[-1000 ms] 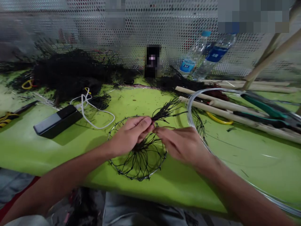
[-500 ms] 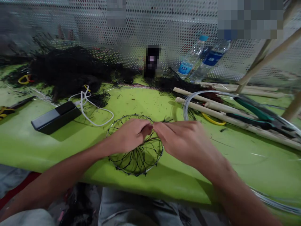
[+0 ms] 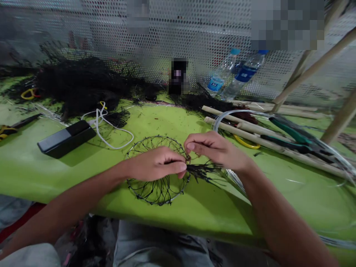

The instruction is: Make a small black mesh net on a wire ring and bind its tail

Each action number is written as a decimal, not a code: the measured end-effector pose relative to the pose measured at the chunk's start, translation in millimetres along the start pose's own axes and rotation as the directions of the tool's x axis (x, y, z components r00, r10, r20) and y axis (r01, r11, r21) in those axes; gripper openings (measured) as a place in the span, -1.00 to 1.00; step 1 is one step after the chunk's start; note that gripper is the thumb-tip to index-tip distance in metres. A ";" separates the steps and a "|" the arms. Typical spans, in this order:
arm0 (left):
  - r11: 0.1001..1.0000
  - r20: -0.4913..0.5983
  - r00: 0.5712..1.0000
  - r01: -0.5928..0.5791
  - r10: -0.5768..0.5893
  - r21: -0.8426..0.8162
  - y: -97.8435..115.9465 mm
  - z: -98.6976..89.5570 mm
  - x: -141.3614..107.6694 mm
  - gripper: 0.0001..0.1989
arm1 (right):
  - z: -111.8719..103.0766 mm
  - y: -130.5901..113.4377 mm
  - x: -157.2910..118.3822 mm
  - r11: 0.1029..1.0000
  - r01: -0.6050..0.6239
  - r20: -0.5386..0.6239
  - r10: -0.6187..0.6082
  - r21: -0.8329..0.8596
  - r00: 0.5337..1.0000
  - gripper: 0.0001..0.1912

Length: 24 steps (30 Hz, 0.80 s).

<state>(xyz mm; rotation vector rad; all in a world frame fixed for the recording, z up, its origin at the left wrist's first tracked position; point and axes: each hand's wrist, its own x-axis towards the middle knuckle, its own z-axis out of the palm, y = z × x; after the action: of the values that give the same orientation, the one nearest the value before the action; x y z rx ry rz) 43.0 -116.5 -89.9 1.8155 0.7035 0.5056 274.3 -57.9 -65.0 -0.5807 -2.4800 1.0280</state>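
A round wire hoop (image 3: 151,203) strung with black netting (image 3: 161,187) lies on the green tabletop, partly hidden under my left hand. My left hand (image 3: 160,163) is closed, thumb and fingers pinching the gathered end of the netting over the hoop's right side. Loose black strands (image 3: 204,170) fan out to the right from that grip. Just above it, my right hand (image 3: 214,148) is closed in a pinch on a thin brown tie (image 3: 188,158), which sits against the gathered netting. Whether the tie goes round the bunch I cannot tell.
A black power bank (image 3: 66,139) with a white cable stands left, near yellow-black pliers (image 3: 13,128). Dark netting (image 3: 83,81) is heaped behind. Right are wooden sticks (image 3: 278,146), green-handled pliers (image 3: 294,131), coiled wire (image 3: 222,118) and two water bottles (image 3: 244,72).
My right hand has drawn back and turned, now pinching a brown tie. My left hand has shifted slightly right and down onto the gathered netting, and the fanned strands have come into view.
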 end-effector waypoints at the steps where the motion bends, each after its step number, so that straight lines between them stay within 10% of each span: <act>1: 0.985 -0.049 0.998 0.039 -0.032 0.169 -0.6 0.7 2.0 -0.65 | 0.3 -7.4 -1.9 0.994 -0.006 -0.007 0.006 -0.109 1.000 -0.62; 4: 0.926 -0.270 0.960 0.163 -0.071 0.339 -4.4 2.4 8.0 -0.62 | 15.0 -30.2 -11.2 0.837 -0.024 -0.119 -0.048 -0.546 0.992 -0.65; 8: 0.997 -0.436 0.896 0.077 -0.082 -0.029 -6.4 1.9 8.1 -0.60 | 40.5 -34.6 -20.1 0.596 0.004 -0.183 -0.253 -0.803 0.950 -0.71; 14: 0.802 -0.180 0.984 -0.106 -0.001 -0.588 0.5 -3.1 -1.2 -0.56 | 22.7 -3.7 -4.1 0.991 0.095 -0.132 -0.107 -0.094 0.986 -0.71; 18: 0.976 0.051 0.999 0.014 -0.004 -0.215 5.3 -8.9 -0.3 -0.54 | -0.5 -10.0 -0.1 1.000 0.024 0.054 -0.025 0.016 0.998 -0.67; 24: 0.945 -0.384 0.923 0.120 0.006 0.303 1.5 3.1 13.6 -0.57 | 13.7 -38.2 -17.0 0.744 -0.066 -0.210 -0.101 -0.665 0.972 -0.66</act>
<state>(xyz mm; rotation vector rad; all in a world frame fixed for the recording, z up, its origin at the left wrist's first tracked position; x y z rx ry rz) 55.3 -109.8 -89.4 2.0128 1.1603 0.7512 273.1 -99.0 -49.4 -0.8230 -2.5807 -0.0078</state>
